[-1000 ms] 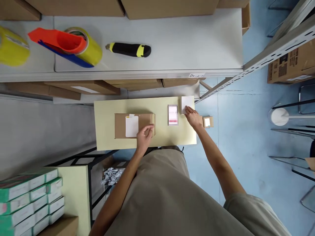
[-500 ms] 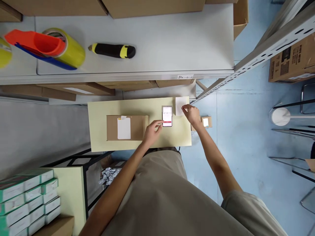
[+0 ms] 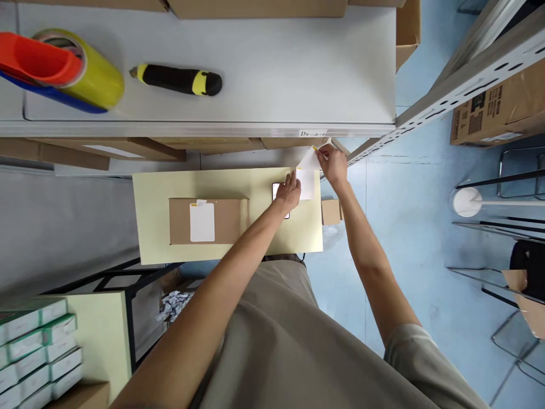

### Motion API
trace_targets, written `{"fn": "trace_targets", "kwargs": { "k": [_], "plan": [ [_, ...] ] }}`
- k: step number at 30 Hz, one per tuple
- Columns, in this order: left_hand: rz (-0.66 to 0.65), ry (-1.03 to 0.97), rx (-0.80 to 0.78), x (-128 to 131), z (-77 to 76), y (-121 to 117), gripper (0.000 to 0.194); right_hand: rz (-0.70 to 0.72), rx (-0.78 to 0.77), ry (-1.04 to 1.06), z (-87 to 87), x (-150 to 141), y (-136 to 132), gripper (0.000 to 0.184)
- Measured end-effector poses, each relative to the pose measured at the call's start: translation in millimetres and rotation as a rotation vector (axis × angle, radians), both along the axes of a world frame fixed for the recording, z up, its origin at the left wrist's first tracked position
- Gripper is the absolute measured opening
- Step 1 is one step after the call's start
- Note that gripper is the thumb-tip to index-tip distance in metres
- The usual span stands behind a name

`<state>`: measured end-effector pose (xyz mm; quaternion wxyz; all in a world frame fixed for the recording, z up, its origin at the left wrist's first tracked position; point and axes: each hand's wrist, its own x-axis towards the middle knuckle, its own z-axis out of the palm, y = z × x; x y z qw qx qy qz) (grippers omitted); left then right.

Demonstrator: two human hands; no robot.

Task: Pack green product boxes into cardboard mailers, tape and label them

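My right hand [image 3: 333, 165] pinches the corner of a white label [image 3: 309, 157], which slants up from a pad of white labels [image 3: 306, 184] on the cream table. My left hand [image 3: 289, 192] reaches over the phone [image 3: 275, 191] with its fingers stretched out, the tips at the pad's left edge. Most of the phone is hidden beneath that hand. To the left lies a closed cardboard box [image 3: 230, 221] bearing a white label [image 3: 202, 222] on top.
Above the cream table [image 3: 153, 227] runs a grey shelf [image 3: 272, 74] holding a utility knife [image 3: 176, 79] and a tape dispenser with yellow tape [image 3: 97, 76]. Stacked green-white boxes [image 3: 38, 346] stand lower left. A metal upright [image 3: 468, 85] rises at the right.
My right hand has lifted a label's edge up and away from the pad. My left hand has moved right and up, from the phone screen to the pad's edge. The view has shifted slightly.
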<state>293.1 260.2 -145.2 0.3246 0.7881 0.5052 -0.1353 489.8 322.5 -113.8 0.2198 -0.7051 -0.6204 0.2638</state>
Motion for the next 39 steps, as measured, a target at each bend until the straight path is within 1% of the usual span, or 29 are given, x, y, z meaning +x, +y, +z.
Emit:
{"fn": "trace_targets", "kwargs": {
  "k": [6, 13, 17, 20, 24, 26, 29, 31, 33, 36, 38, 39],
  "plan": [
    [-0.004, -0.035, 0.023, 2.5, -7.4, 5.4, 0.068, 0.059, -0.020, 0.000, -3.0, -8.3, 5.6, 0.037],
    [0.011, -0.013, 0.015, 6.8, -10.7, 11.1, 0.063, 0.063, -0.057, -0.013, -3.0, -11.9, 13.3, 0.029],
    [0.011, 0.006, -0.013, 6.1, -12.1, 23.6, 0.058, 0.058, -0.053, 0.000, -7.1, -8.4, 15.3, 0.035],
    [-0.013, 0.034, -0.033, 5.1, -16.0, 33.5, 0.055, 0.052, -0.058, 0.004, -11.9, -6.9, 16.2, 0.040],
    [0.002, 0.052, -0.072, 9.0, -21.0, 41.3, 0.053, 0.032, -0.076, 0.007, -19.8, -3.1, 18.2, 0.042],
    [0.009, 0.061, -0.088, 13.2, -22.0, 43.3, 0.051, -0.004, -0.065, 0.011, -24.2, 3.3, 19.8, 0.045],
    [0.017, 0.081, -0.112, 19.0, -22.4, 44.1, 0.048, -0.098, -0.004, 0.019, -28.7, 19.2, 21.4, 0.049],
    [0.031, 0.074, -0.124, 20.9, -22.7, 42.7, 0.047, -0.178, 0.042, 0.025, -28.2, 30.0, 19.6, 0.054],
    [0.049, 0.051, -0.130, 21.7, -23.0, 39.8, 0.047, -0.292, 0.053, 0.025, -23.9, 36.3, 13.8, 0.056],
    [0.075, 0.019, -0.149, 23.1, -19.8, 34.6, 0.053, -0.462, 0.045, 0.013, -11.7, 30.4, -3.1, 0.060],
    [0.129, -0.010, -0.167, 24.7, -13.1, 32.1, 0.059, -0.539, 0.067, 0.037, -1.0, 14.5, -19.1, 0.063],
    [0.180, -0.045, -0.174, 25.1, -8.1, 31.0, 0.061, -0.565, 0.083, 0.057, 4.9, 3.4, -28.7, 0.064]
  ]
}}
